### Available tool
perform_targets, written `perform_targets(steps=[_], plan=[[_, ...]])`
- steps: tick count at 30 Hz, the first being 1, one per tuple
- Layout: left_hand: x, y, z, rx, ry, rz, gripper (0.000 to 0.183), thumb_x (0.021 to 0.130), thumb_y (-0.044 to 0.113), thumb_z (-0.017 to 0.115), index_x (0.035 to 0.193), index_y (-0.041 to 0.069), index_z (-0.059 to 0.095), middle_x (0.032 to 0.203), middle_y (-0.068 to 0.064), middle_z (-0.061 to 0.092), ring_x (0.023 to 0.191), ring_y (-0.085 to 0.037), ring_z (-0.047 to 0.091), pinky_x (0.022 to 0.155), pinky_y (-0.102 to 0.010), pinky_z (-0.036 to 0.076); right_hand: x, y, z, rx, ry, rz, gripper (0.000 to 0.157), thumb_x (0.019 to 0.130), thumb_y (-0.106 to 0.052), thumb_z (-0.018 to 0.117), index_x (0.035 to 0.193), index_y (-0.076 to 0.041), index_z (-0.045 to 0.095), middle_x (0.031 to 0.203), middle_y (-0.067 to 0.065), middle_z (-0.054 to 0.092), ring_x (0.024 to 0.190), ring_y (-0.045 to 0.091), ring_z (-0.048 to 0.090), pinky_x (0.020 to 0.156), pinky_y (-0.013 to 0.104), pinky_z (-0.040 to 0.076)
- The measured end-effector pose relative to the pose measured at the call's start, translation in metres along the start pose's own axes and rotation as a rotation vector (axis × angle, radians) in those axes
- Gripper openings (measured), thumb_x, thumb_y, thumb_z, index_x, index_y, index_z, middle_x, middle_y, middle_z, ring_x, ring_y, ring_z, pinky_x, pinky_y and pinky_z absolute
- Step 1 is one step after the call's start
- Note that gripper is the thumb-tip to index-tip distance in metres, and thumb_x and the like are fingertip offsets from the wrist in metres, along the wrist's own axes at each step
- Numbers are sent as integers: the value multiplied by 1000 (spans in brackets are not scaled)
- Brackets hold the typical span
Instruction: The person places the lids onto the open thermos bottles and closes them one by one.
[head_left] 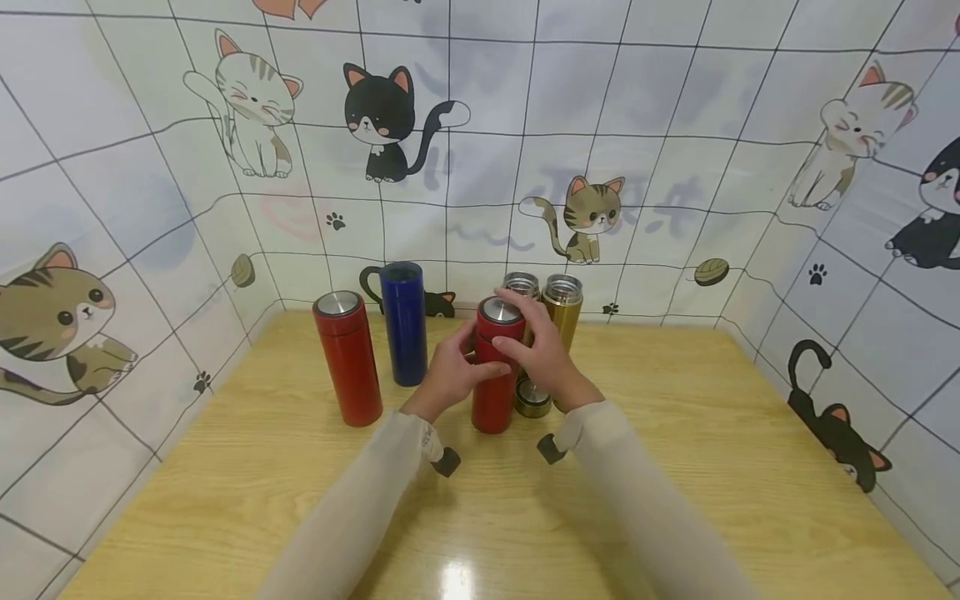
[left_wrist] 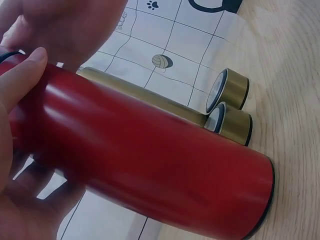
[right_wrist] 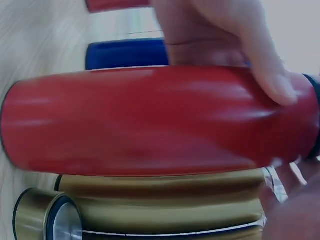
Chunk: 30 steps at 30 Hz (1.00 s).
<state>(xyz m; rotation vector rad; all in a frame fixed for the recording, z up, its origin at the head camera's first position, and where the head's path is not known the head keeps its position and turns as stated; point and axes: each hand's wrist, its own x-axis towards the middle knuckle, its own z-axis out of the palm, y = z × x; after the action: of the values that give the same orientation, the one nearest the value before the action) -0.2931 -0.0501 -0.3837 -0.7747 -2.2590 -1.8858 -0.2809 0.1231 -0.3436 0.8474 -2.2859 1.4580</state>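
Observation:
A red thermos point(head_left: 492, 404) with a steel-topped lid point(head_left: 501, 311) stands upright on the table in the head view. My left hand point(head_left: 455, 371) grips its upper body from the left, thumb across the front. From the right, my right hand point(head_left: 546, 354) holds it around the lid, with fingers over the top edge and thumb at the front. In the left wrist view the red thermos point(left_wrist: 150, 150) fills the middle, lid end cut off. In the right wrist view, the left thumb lies along the red thermos point(right_wrist: 140, 122) close below the black ring.
Two uncapped gold thermoses point(head_left: 564, 304) stand behind the right hand, their gold lids point(left_wrist: 236, 125) on the table beside them. To the left are another red thermos point(head_left: 351, 367) and a blue thermos point(head_left: 405, 325). Cat-printed cloth point(head_left: 480, 167) surrounds the wooden table point(head_left: 675, 433).

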Motion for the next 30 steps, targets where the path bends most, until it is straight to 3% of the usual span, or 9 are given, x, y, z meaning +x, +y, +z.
perform_targets(steps=[3, 9, 18, 24, 30], plan=[[1, 1, -2, -15, -16, -13, 78, 79, 20, 83, 146, 25, 43, 131, 1, 59, 111, -22, 62, 89, -40, 53, 1, -2, -7, 74, -58, 42, 56, 92, -18, 62, 145, -18, 45, 143, 5, 44, 129, 23, 37, 105, 54, 34], [1, -2, -1, -18, -25, -5, 75, 79, 17, 83, 144, 22, 45, 129, 0, 60, 111, -20, 62, 90, -39, 53, 4, -3, -15, 34, -81, 34, 53, 91, -17, 67, 141, -15, 51, 141, 6, 50, 126, 24, 42, 106, 53, 35], [1, -5, 0, -30, -22, 20, 73, 80, 15, 82, 143, 22, 46, 128, -1, 61, 113, -19, 60, 92, -39, 51, 5, -6, -16, -203, -33, -19, 55, 84, -26, 76, 136, -19, 58, 131, 6, 59, 106, 23, 43, 89, 53, 45], [-1, -1, -1, -40, -37, 12, 74, 81, 17, 81, 145, 21, 44, 130, -3, 60, 114, -21, 60, 93, -39, 51, 6, -6, -14, -346, 15, -84, 57, 83, -32, 79, 134, -16, 60, 129, 5, 62, 102, 22, 46, 84, 44, 46], [-1, -3, -1, -56, -23, 11, 73, 80, 17, 82, 144, 23, 46, 129, 0, 60, 113, -20, 60, 92, -39, 52, 8, -8, -10, -481, 92, -194, 58, 79, -37, 81, 128, -11, 63, 119, 8, 66, 99, 25, 50, 86, 46, 41]])
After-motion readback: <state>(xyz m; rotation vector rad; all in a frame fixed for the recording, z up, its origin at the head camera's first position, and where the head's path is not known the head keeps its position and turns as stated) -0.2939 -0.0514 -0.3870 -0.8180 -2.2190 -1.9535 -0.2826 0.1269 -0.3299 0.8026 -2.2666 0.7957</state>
